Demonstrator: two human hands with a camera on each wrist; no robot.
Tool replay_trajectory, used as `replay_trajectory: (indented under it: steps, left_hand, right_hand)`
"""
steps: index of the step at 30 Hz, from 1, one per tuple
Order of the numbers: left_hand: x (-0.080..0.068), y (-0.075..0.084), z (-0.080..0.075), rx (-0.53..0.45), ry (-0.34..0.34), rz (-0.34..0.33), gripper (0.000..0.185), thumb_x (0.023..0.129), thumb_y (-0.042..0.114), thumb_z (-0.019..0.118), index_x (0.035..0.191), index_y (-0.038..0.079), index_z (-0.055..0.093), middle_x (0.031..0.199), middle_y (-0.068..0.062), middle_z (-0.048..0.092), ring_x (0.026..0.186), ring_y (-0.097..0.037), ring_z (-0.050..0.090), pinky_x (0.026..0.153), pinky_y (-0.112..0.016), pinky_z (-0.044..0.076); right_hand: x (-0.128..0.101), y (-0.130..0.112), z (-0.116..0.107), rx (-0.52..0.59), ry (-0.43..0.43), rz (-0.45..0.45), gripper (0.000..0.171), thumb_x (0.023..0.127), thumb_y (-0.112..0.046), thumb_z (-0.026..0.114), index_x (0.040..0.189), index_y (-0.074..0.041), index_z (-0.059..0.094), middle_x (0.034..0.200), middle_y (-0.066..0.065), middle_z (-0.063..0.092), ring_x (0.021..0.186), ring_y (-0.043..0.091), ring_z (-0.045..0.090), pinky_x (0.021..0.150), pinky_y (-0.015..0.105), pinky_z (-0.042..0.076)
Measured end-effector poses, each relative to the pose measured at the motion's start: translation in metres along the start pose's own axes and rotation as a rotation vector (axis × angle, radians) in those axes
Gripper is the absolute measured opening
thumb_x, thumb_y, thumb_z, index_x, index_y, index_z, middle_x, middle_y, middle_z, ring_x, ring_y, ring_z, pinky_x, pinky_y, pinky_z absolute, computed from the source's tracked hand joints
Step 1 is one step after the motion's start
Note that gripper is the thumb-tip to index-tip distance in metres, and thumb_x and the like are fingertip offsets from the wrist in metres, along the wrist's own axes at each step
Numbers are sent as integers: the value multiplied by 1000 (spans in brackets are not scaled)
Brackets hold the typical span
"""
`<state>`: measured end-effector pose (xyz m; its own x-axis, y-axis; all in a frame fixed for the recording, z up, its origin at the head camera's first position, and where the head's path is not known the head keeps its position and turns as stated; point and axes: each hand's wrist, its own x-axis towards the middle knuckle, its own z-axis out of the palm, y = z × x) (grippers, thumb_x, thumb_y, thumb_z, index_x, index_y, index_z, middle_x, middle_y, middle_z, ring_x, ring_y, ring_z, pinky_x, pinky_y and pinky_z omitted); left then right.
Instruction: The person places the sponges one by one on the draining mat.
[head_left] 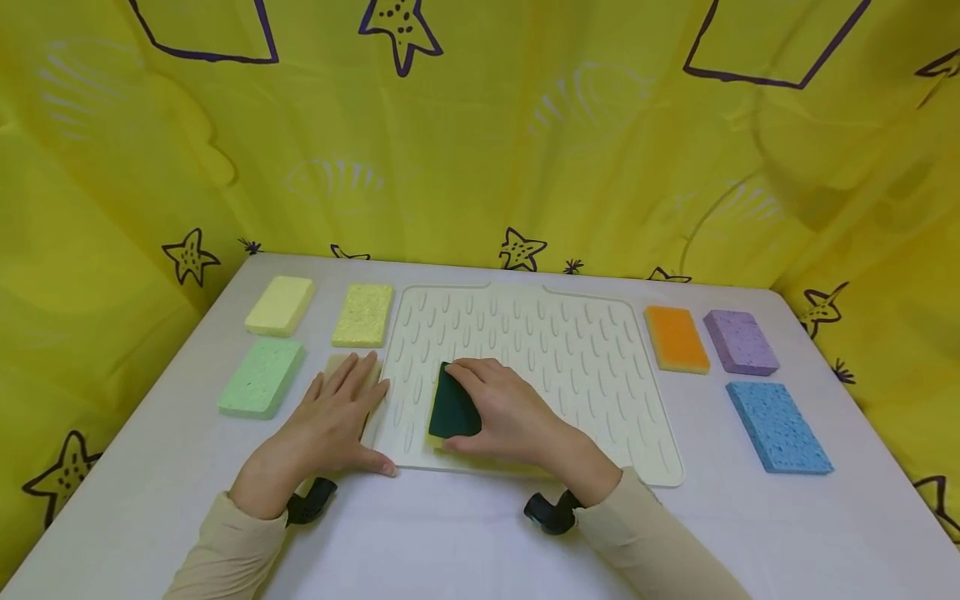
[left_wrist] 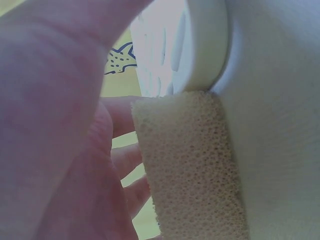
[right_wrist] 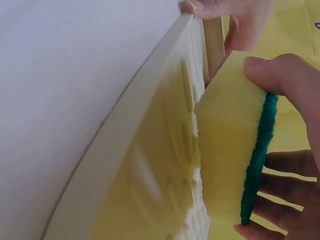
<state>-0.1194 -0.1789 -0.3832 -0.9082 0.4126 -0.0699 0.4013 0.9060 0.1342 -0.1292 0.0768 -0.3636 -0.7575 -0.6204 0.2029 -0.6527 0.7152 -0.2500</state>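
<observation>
Green-topped yellow scouring sponge point(head_left: 453, 408): clamped in right hand point(head_left: 510, 412), on ribbed cream mat point(head_left: 600, 367).
Left hand point(head_left: 330, 417): fingers flat, apart, over tan sponge point(left_wrist: 192, 165).
Risk: mat could slide if rubbed hard.

The scouring sponge point(head_left: 452, 408) lies on the mat point(head_left: 585, 367), with loose sponges left point(head_left: 281, 305) and right point(head_left: 777, 427).

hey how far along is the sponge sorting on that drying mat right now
Early on. The right hand grips the green-and-yellow scrub sponge on the near-left part of the ridged mat; nothing else lies on it. The left hand rests on a tan sponge beside the mat's left edge. Around the mat on the table lie a pale yellow, yellow, green, orange, purple and blue sponge.
</observation>
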Motion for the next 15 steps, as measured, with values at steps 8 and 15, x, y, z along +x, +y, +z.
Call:
replay_trajectory:
  steps: [8,15]
  left_hand:
    - [-1,0,1,1,12,7,114,46,83,55,137,15,39,151,-10,8,138,-34,5,100,-66,16]
    - [-1,0,0,14,18,12,114,46,84,54,137,16,39,151,-9,8,138,-33,6,100,-65,16]
  right_hand:
    - [14,-11,8,-20,-33,-34,83,69,-57,64,133,-10,40,133,2,44,121,17,41,99,33,38]
    - [25,-17,14,-50,-71,-48,85,71,-59,62,136,-10,38,137,5,41,124,19,39,101,35,36]
